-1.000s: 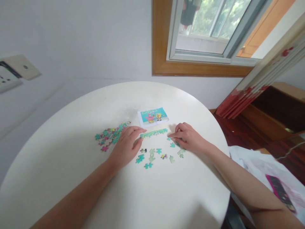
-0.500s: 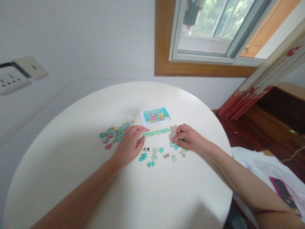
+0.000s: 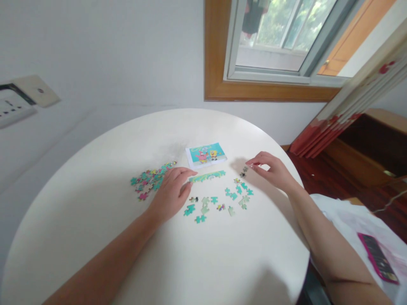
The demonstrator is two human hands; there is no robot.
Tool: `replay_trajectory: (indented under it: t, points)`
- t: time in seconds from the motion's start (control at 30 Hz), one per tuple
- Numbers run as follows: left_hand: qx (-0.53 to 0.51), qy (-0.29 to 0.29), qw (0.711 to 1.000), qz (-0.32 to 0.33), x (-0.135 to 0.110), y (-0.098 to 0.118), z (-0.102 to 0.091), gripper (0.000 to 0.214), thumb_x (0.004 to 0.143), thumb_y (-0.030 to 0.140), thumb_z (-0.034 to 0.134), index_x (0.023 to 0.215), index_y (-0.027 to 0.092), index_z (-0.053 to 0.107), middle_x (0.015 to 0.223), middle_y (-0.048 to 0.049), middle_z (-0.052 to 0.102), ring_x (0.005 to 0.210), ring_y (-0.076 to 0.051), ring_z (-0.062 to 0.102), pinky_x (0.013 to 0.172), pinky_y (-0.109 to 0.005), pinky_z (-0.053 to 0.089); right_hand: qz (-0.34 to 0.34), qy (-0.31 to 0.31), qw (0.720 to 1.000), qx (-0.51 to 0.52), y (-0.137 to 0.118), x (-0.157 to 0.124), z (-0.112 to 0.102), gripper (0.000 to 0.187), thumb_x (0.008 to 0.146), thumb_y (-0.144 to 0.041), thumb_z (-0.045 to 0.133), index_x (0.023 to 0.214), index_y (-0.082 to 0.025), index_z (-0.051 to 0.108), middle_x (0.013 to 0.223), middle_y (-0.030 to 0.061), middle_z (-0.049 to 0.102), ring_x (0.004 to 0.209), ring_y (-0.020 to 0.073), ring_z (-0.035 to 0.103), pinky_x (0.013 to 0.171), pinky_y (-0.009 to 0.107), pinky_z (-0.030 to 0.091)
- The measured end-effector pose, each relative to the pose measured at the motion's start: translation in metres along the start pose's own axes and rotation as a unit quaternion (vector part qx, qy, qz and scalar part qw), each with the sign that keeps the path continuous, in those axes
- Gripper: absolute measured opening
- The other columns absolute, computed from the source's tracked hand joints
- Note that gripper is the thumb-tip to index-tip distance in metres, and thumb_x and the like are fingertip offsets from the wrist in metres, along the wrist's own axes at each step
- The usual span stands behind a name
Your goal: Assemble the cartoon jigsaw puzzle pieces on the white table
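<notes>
My left hand [image 3: 171,192] lies flat on the round white table [image 3: 133,140], fingers stretched out, fingertips touching the left end of a joined strip of green puzzle pieces [image 3: 207,175]. My right hand [image 3: 272,170] hovers to the right of the strip with thumb and forefinger pinched; a small dark puzzle piece [image 3: 243,173] is at the fingertips. Several loose teal pieces [image 3: 219,201] lie scattered between my hands. A heap of mixed pieces [image 3: 149,180] sits left of my left hand. The puzzle's picture box [image 3: 206,154] lies just behind the strip.
A white wall with a socket plate [image 3: 19,99] is at the left. A wood-framed window [image 3: 270,55] is behind the table. A striped curtain [image 3: 346,101] and dark wooden furniture [image 3: 372,144] stand at the right. A phone with a pink edge [image 3: 378,262] rests on white cloth.
My right hand has lifted off the loose teal pieces and moved up and to the right, now pinched at a small dark piece. My left hand has stayed put.
</notes>
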State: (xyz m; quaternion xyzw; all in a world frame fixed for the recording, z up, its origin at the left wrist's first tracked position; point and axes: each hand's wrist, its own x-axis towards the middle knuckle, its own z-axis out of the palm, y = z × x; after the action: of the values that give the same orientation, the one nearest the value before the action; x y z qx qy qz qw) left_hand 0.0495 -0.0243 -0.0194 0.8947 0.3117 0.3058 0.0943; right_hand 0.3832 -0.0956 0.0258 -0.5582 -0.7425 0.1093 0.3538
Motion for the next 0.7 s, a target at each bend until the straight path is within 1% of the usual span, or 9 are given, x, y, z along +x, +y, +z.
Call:
replay_trajectory:
  t: [0.1, 0.33, 0.57, 0.63, 0.7]
  points:
    - [-0.001, -0.001, 1.000, -0.006, 0.0001, -0.0009, 0.0006, 0.027, 0.090, 0.017, 0.045, 0.114, 0.021, 0.057, 0.110, -0.0079, 0.058, 0.109, -0.025, 0.051, 0.100, -0.045, 0.038, -0.004, -0.004, 1.000, 0.005, -0.0019, 0.0000, 0.0011, 0.016, 0.088, -0.022, 0.056, 0.095, -0.022, 0.071, 0.084, 0.0050, 0.066, 0.081, 0.0176, 0.058, 0.070, 0.032, 0.048]
    - [0.005, -0.004, 1.000, -0.001, 0.0002, -0.0015, 0.0009, 0.026, 0.090, 0.017, 0.046, 0.114, 0.020, 0.056, 0.111, -0.0079, 0.057, 0.109, -0.024, 0.051, 0.101, -0.044, 0.038, 0.007, -0.012, 1.000, 0.001, -0.0036, 0.0002, 0.0013, 0.017, 0.088, -0.023, 0.055, 0.094, -0.021, 0.071, 0.085, 0.0057, 0.067, 0.080, 0.0179, 0.059, 0.069, 0.032, 0.048]
    - [0.001, 0.000, 1.000, -0.001, 0.0004, 0.0000, 0.0001, 0.025, 0.091, 0.018, 0.046, 0.113, 0.020, 0.057, 0.110, -0.0081, 0.059, 0.109, -0.025, 0.052, 0.100, -0.044, 0.038, 0.024, -0.019, 0.999, -0.012, -0.0027, -0.0004, 0.0003, 0.018, 0.088, -0.025, 0.054, 0.097, -0.023, 0.070, 0.086, 0.0057, 0.066, 0.081, 0.0182, 0.059, 0.062, 0.028, 0.047]
    - [0.002, 0.000, 1.000, -0.002, 0.0002, -0.0004, 0.0003, 0.025, 0.091, 0.018, 0.046, 0.114, 0.020, 0.056, 0.111, -0.0080, 0.059, 0.110, -0.025, 0.051, 0.101, -0.044, 0.038, 0.032, -0.021, 0.999, -0.019, -0.0008, -0.0003, -0.0003, 0.020, 0.088, -0.024, 0.054, 0.098, -0.022, 0.070, 0.086, 0.0059, 0.066, 0.081, 0.0184, 0.059, 0.063, 0.029, 0.047]
    - [0.003, 0.000, 1.000, -0.001, 0.0001, -0.0008, 0.0005, 0.025, 0.091, 0.018, 0.046, 0.114, 0.020, 0.057, 0.110, -0.0080, 0.059, 0.109, -0.025, 0.052, 0.101, -0.044, 0.038, 0.037, -0.041, 0.998, -0.022, 0.0019, -0.0004, 0.0001, 0.021, 0.088, -0.023, 0.053, 0.099, -0.022, 0.071, 0.086, 0.0060, 0.065, 0.081, 0.0183, 0.060, 0.067, 0.030, 0.048]
